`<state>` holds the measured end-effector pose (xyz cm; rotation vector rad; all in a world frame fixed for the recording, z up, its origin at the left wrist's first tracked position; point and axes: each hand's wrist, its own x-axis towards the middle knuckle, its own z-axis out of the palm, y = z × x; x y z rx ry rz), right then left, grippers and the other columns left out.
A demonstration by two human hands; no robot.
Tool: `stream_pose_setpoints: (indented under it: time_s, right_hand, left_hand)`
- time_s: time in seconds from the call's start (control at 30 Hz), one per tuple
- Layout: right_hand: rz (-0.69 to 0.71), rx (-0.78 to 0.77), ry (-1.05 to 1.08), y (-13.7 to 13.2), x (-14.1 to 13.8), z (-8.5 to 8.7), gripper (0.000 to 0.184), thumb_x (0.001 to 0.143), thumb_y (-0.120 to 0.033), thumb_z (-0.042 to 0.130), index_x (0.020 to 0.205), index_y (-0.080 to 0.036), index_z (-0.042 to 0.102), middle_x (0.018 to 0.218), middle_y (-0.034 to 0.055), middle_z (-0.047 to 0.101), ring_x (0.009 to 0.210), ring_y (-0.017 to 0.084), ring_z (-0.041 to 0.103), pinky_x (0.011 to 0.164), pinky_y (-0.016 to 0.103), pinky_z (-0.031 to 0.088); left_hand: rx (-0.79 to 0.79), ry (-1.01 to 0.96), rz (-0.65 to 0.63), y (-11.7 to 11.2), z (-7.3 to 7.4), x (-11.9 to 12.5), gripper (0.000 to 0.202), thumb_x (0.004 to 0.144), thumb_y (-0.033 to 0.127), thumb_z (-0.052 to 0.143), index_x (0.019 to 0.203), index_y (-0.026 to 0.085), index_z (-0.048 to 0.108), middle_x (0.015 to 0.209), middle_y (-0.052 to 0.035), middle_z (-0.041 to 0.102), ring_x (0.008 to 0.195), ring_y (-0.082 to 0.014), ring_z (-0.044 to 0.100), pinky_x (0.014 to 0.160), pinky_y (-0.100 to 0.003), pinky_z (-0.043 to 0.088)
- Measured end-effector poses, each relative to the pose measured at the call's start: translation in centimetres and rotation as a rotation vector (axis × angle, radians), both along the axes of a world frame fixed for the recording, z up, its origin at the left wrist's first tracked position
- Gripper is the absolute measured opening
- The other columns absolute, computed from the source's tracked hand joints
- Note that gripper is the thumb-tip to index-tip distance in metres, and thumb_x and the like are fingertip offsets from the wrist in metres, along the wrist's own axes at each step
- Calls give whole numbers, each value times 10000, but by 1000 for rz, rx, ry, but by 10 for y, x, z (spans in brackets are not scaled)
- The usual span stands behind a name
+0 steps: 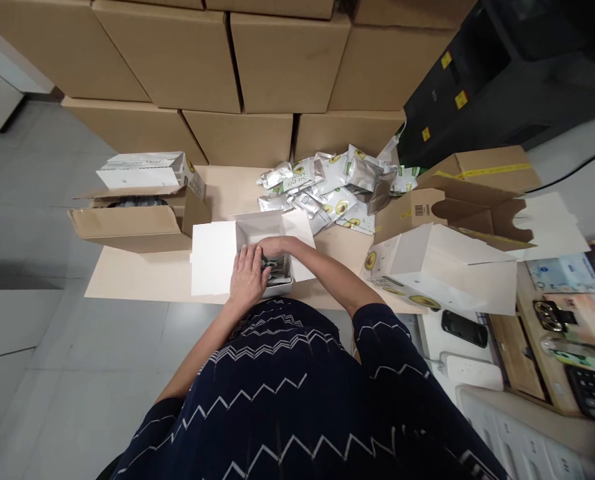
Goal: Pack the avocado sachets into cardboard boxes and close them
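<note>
White box (213, 257), one, holds several packets (277, 269): left hand (248, 272), fingers extended; right hand (273, 247), fingers hidden, cannot tell.

Open white box (254, 230), flaps spread, upright on the pale tabletop (142, 273), silvery packets (278, 270) partly visible inside.

ok so my tally: two bare hands (248, 273), three white cartons (214, 258), one black smartphone (464, 328), three yellow stickers (460, 100), seven brown boxes (240, 137) across the two lowest stacked rows. Avocado-print pouches (334, 173)? Ten-plus, too jumbled for exact numbers.
</note>
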<state>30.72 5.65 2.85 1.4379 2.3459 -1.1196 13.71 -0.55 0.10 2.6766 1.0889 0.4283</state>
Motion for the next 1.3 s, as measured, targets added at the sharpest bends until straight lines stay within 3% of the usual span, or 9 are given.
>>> stream_pose_setpoints:
  time_s: [0.13,0.23,0.43,0.57,0.7,0.83,0.97,1.1,1.3]
  right_hand:
    - [-5,-19,-53,-6,0,7,290,933,-154,493,1058,-48,732,1118,189,729,891,207,677,737,241,467]
    - [-150,14,88,-18,16,22,238,911,-160,524,995,-74,730,1076,181,738,902,210,683,742,252,483]
    - [-932,239,834,-34,101,33,307,941,-395,533,1121,-171,640,966,58,730,659,93,645,602,194,491]
    - [-1433,431,453,-19,160,-6,273,949,-333,477,1037,-141,650,915,63,710,717,129,637,658,225,493]
    - [-1335,369,-105,-4,181,-50,322,936,-272,513,1186,-121,648,1215,143,656,1110,239,582,939,313,446]
    - [-1161,322,-279,5,168,-78,599,902,-327,607,1433,-92,461,1427,203,504,1289,306,427,1051,385,363]
    - [-1186,337,-335,4,149,-92,658,886,-326,622,1466,-100,408,1404,214,499,1294,340,406,1072,437,338]
    - [-1307,326,-306,-37,134,-101,669,887,-375,588,1465,-101,391,1383,222,500,1266,349,454,1030,423,393]
    - [-1428,-33,-257,-129,122,-110,687,768,-475,707,1318,-107,523,1291,229,574,1216,391,526,961,434,450]
  left_hand:
    - [-22,45,-8,1,1,2,664,997,443,373,1512,25,337,1512,-245,447,1463,-389,330,1178,-608,269]
    - [-12,35,-9,1,0,1,635,995,448,378,1484,42,403,1485,-241,483,1449,-384,358,1170,-602,291]
    - [17,38,-34,2,-1,-1,564,997,427,396,1394,46,519,1444,-236,525,1424,-384,391,1141,-570,366]
    - [16,12,-34,1,-1,0,552,991,419,412,1399,62,517,1435,-226,534,1430,-380,383,1137,-577,377]
    - [16,-1,-18,0,-3,0,549,986,422,422,1411,86,508,1442,-218,532,1427,-378,392,1127,-583,390]
    - [29,11,-13,0,-5,-1,548,986,420,427,1419,92,501,1449,-215,527,1424,-375,399,1123,-579,397]
    - [21,29,-8,-1,-4,-2,545,992,418,415,1403,73,514,1449,-225,525,1428,-376,391,1129,-570,393]
    - [17,26,3,-2,-4,-2,545,992,423,419,1387,63,527,1442,-222,532,1428,-371,393,1141,-548,386]
    - [11,16,0,-1,-4,-1,555,994,430,401,1397,67,519,1450,-226,523,1428,-376,389,1137,-563,381]
